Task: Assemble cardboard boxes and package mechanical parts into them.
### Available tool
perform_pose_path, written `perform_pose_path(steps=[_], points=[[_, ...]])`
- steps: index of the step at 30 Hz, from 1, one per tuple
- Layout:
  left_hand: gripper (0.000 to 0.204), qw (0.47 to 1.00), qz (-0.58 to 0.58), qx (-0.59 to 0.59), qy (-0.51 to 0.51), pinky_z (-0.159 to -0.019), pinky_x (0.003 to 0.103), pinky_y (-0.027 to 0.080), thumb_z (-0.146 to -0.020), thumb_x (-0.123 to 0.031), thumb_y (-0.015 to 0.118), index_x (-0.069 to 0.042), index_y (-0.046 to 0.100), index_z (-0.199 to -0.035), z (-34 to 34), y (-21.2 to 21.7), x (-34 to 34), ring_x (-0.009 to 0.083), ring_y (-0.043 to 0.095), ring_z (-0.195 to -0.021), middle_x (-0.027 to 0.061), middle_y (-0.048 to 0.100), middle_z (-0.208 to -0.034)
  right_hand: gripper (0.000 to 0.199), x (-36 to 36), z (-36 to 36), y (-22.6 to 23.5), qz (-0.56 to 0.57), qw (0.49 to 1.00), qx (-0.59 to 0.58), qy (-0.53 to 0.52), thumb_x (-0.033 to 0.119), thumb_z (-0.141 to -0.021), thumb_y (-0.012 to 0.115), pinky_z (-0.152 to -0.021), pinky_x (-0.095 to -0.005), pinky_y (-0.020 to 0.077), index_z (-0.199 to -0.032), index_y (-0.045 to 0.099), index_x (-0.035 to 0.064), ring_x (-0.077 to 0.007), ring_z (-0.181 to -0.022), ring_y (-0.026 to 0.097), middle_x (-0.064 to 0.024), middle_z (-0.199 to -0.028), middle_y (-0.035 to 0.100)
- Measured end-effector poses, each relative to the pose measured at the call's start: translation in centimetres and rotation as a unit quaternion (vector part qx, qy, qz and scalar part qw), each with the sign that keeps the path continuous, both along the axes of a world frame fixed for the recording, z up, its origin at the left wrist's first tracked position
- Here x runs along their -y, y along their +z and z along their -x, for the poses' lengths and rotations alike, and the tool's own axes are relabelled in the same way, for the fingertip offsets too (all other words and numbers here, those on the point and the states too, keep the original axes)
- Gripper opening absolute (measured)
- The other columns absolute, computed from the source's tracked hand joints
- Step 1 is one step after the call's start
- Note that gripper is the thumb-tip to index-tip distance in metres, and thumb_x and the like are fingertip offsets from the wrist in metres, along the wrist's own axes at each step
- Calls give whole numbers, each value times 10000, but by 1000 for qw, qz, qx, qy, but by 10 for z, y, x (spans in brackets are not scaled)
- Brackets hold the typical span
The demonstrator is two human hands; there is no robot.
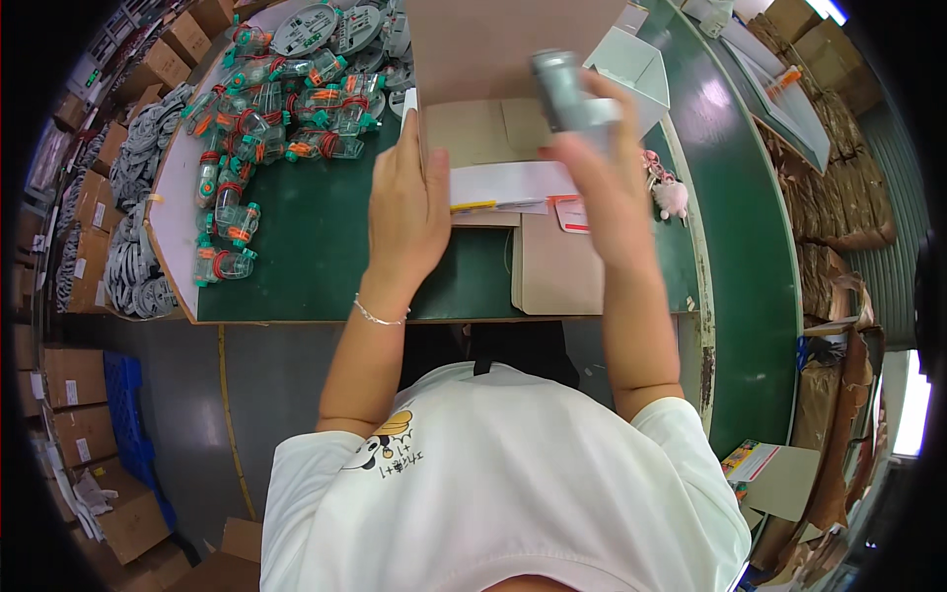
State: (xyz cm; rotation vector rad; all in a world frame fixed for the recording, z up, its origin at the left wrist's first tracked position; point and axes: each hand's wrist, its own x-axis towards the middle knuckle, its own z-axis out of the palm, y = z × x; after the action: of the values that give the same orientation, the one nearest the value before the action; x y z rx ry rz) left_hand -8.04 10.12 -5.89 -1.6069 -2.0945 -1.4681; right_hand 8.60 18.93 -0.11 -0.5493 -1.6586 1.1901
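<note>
An open cardboard box [473,128] stands on the green table in front of me, its lid raised at the far side. My left hand [406,197] grips the box's left wall, thumb along the edge. Over the box's right side, my right hand [614,168] holds a grey cylindrical object [558,89], smeared by motion, so its exact kind is unclear. Inside the box's near part lie white paper [508,181] and a thin yellow strip [473,206]. A red-edged white card [572,214] rests by the near flap [557,266], partly hidden by my right hand.
Several clear bottles [242,123] with teal caps and red cords crowd the table's left side. Round grey discs [306,30] lie behind them. A white box [631,74] and pink plush charm [672,197] are at right. Cartons [84,385] stack along the left.
</note>
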Motion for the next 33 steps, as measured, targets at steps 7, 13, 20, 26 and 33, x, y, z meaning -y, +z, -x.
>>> perform_pose_path(steps=[7,13,20,26,33], points=[[567,972,-40,157,-171,-968,401,450,-1085,-390,321,45,460,-1422,8,-10,7,359,556,-1110,248,603,-1239,683,-5,37,-53,-301,900,300,-101,366,-842,761,-1010,-471,434,-1379,482,51,-432,-1228,453,-242,-1331,432],[415,968,21,208,-138,-954,418,470,-1006,-291,531,-19,561,-1318,63,-3,13,356,564,-1121,183,627,-1229,640,-14,39,-59,-252,894,369,-37,375,-847,760,-1039,-479,421,-1344,527,45,-442,-1258,429,-252,-1365,393],[410,956,133,-243,94,-852,423,529,-846,-190,725,-86,604,-1223,139,-24,-25,337,597,-1089,126,664,-1115,634,-13,46,-50,-199,906,373,-8,341,-831,781,-1040,-457,433,-1333,537,41,-418,-1281,437,-252,-1393,380],[419,933,193,-269,143,-848,431,523,-828,-208,746,-75,604,-1200,141,-39,-48,339,618,-1046,106,694,-1020,613,-11,45,-45,-205,900,385,-23,299,-822,792,-1029,-460,442,-1316,543,34,-413,-1264,458,-246,-1401,385],[242,993,-46,0,113,-692,341,536,-873,-190,742,-29,666,-1038,127,8,-20,211,691,-794,135,708,-948,471,-6,-4,-12,-388,871,99,-283,147,-800,773,-983,-420,441,-1230,597,67,-346,-1195,510,-176,-1304,526]])
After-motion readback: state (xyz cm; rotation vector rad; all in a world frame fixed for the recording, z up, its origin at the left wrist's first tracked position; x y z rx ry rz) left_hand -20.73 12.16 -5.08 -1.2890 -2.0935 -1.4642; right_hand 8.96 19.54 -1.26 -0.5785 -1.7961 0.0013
